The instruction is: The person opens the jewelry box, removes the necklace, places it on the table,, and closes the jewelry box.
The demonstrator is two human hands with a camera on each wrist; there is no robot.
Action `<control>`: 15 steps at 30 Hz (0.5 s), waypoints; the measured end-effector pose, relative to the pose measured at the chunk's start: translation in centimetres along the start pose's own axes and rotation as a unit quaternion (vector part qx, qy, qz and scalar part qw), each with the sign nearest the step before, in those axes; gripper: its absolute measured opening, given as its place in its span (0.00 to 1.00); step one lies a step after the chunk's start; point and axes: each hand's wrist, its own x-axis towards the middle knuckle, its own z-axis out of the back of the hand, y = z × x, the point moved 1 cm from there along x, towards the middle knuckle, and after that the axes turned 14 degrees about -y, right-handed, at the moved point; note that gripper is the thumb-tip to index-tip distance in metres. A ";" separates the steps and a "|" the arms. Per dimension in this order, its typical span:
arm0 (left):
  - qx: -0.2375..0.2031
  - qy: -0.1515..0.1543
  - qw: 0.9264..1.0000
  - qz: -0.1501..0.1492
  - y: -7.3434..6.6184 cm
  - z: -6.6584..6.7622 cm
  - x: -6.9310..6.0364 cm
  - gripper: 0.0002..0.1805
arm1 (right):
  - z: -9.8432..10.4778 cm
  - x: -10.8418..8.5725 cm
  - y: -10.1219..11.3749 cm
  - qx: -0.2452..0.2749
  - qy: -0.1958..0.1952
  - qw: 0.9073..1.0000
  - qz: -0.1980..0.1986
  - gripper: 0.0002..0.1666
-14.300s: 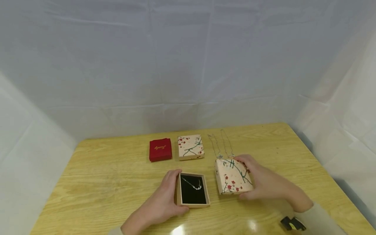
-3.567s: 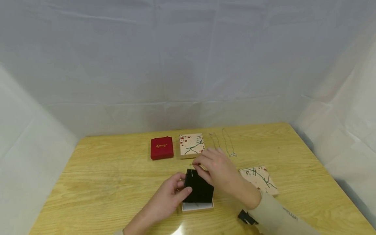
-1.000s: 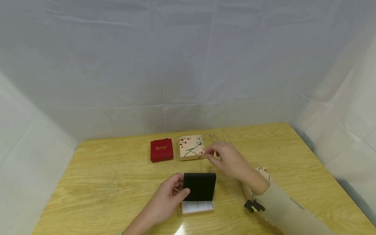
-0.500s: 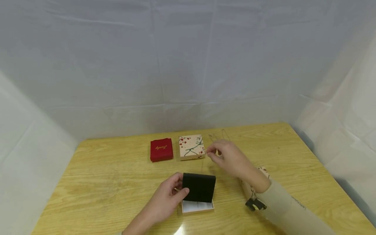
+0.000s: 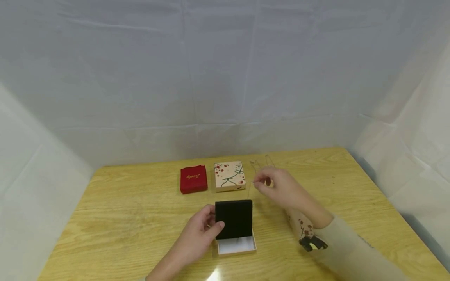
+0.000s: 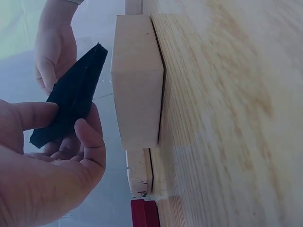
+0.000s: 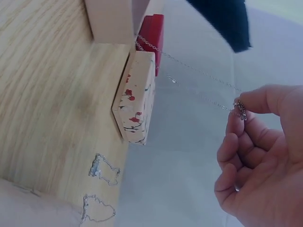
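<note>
My left hand (image 5: 198,236) holds a black padded jewelry-box insert (image 5: 233,219) by its left edge, thumb in front and fingers behind. It is tilted up above the open box base (image 5: 237,246), whose white inside shows below. My right hand (image 5: 284,189) is raised beyond the insert and to its right. Between thumb and index finger it pinches a silver necklace (image 7: 240,109); the chain stretches from the fingertips past the insert toward the box base. Whether the chain still touches the insert is hidden. A floral box lid (image 5: 305,228) lies partly behind my right forearm.
A red box (image 5: 193,178) with gold lettering and a closed floral box (image 5: 230,175) stand toward the back of the table. Two more silver necklaces (image 7: 104,170) lie right of them, partly behind my right hand. White cloth (image 5: 218,97) hangs behind the table.
Since the earliest frame, the lid was put down at right, the insert lifted from the base, and the necklace taken hold of. Lately my right hand has drawn the chain slightly right; the insert rose a little.
</note>
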 end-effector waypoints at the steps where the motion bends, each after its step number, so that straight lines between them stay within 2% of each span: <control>1: -0.003 -0.002 1.000 0.002 0.0 0.0 0.0 0.15 | 0.2 0.0 -0.1 0.009 0.006 1.000 -0.003 0.04; 7: -0.028 -0.010 0.999 0.015 0.2 0.1 0.1 0.15 | 1.7 0.0 -0.2 0.047 0.041 0.997 -0.035 0.07; 15: -0.039 -0.017 0.999 0.014 0.6 0.2 0.3 0.19 | 4.0 0.3 0.2 0.076 0.065 0.992 -0.079 0.12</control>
